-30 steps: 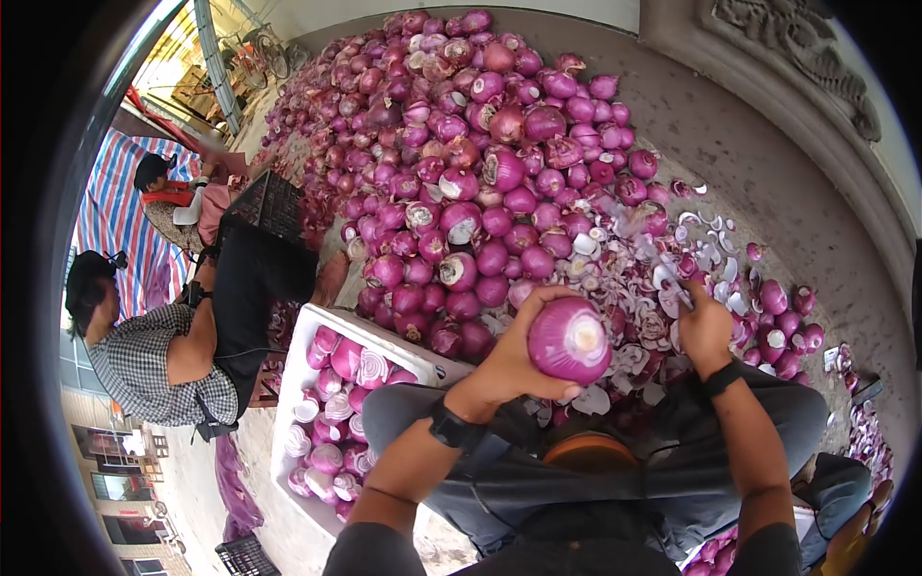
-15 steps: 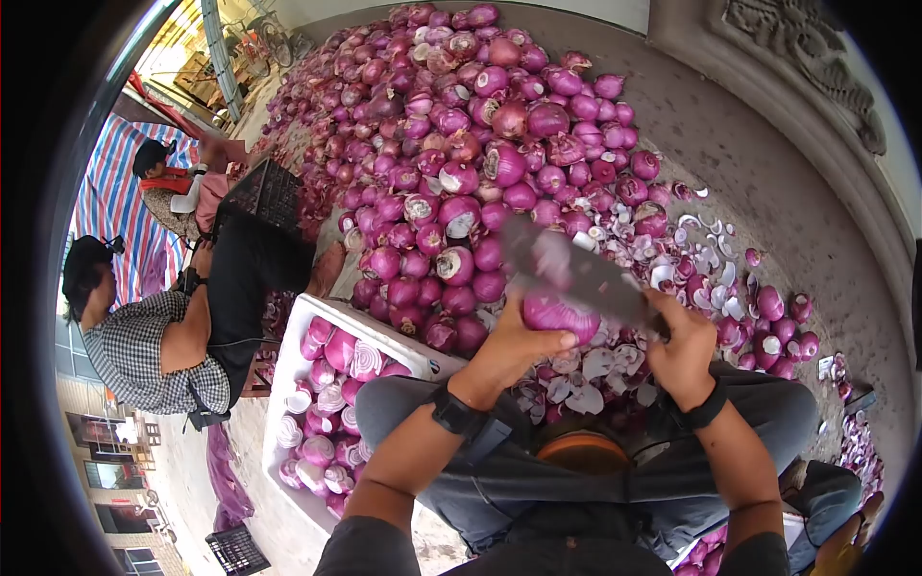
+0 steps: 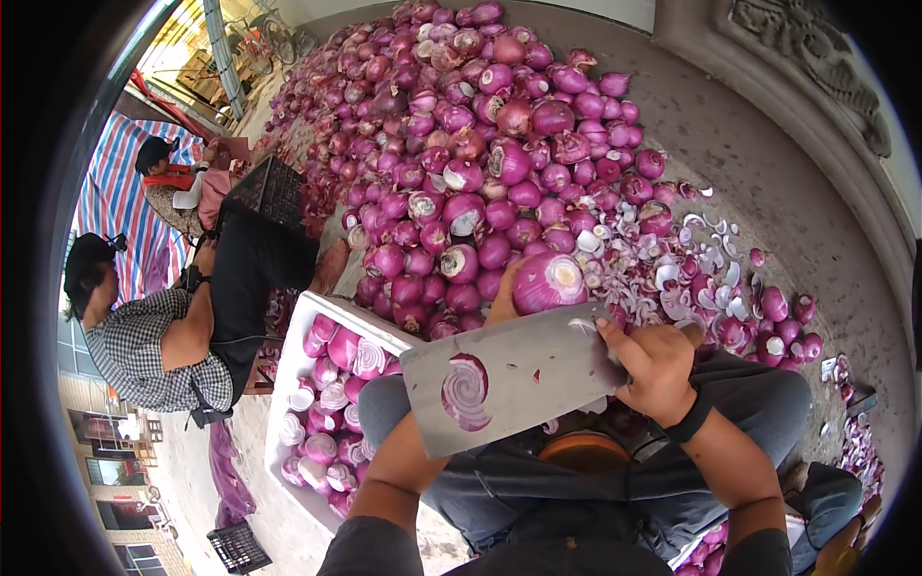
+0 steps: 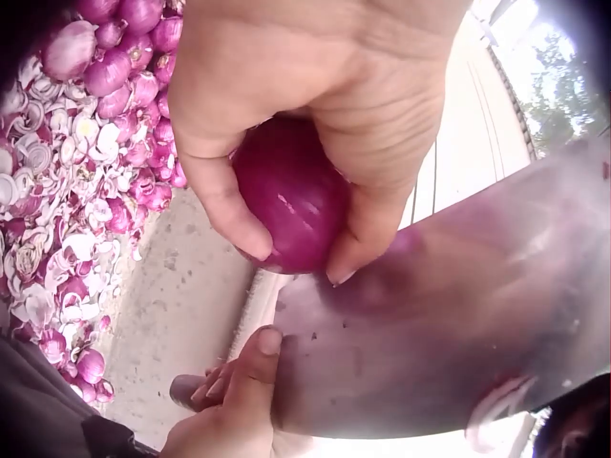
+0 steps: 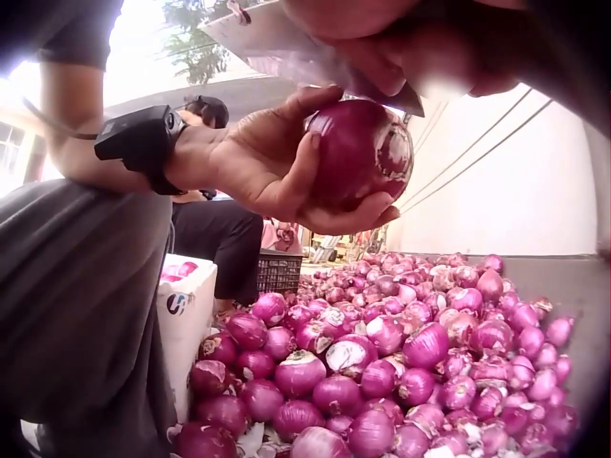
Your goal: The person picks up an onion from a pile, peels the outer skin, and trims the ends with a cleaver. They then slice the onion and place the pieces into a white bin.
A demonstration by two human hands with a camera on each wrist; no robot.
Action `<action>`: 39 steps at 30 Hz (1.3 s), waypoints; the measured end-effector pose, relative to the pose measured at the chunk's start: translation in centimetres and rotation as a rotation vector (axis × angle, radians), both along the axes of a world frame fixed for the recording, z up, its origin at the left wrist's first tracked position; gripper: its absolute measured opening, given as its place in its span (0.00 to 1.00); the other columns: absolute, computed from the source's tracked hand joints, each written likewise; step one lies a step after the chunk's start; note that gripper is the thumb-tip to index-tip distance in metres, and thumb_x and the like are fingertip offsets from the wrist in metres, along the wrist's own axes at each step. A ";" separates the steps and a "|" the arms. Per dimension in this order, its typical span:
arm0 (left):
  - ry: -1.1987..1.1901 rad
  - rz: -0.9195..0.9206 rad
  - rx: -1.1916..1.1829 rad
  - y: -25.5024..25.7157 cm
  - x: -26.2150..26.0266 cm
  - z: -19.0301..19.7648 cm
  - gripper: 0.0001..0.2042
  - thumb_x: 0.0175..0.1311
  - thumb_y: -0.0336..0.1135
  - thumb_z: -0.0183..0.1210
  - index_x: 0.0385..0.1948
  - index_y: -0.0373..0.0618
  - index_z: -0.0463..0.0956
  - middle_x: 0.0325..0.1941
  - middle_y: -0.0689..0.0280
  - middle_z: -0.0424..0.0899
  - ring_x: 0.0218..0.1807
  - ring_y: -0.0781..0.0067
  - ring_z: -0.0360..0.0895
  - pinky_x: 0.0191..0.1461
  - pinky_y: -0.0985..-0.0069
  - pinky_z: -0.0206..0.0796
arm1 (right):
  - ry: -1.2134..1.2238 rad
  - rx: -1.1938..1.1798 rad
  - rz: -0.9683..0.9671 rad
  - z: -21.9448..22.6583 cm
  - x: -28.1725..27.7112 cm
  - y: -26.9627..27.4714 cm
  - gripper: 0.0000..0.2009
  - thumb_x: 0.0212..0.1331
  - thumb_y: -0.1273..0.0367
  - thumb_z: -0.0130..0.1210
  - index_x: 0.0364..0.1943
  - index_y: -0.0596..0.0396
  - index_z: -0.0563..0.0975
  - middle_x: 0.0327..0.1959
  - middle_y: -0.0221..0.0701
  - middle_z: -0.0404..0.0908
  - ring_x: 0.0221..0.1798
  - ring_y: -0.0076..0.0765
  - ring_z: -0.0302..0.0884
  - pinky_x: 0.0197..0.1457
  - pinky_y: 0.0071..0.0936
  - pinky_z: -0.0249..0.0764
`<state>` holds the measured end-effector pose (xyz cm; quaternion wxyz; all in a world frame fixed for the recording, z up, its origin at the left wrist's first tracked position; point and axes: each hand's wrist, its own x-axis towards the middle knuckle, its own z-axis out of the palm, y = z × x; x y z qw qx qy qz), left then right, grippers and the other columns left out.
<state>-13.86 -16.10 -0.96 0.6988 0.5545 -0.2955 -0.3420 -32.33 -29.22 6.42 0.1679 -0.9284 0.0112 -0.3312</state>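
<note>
"First, how are the hands posed?"

"The left hand (image 5: 263, 170) curls round a red onion (image 5: 353, 157), its fingers and thumb clamped on the sides; the onion's pale end faces away from the palm. The right hand (image 3: 658, 370) grips a cleaver (image 3: 523, 365), fingers closed about the handle (image 4: 186, 391), one fingertip on the blade."

"And how do the views differ?"

"In the head view the blade hides much of the left hand; an onion slice (image 3: 468, 392) clings to its face, well beyond the right fingertips. The right wrist view exposes the left grip, with piled onions (image 5: 382, 372) below the fingers. The left wrist view shows the onion's smooth purple side between thumb and fingers."
</note>
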 end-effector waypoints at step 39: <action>0.683 -0.371 0.112 2.4 0.2 3.4 0.40 0.46 0.21 0.63 0.64 0.50 0.52 0.61 0.59 0.67 0.60 0.63 0.70 0.60 0.66 0.66 | 0.139 0.000 -0.234 -6.8 -4.0 -5.2 0.31 0.30 0.71 0.62 0.50 0.50 0.76 0.22 0.31 0.76 0.23 0.41 0.72 0.27 0.36 0.65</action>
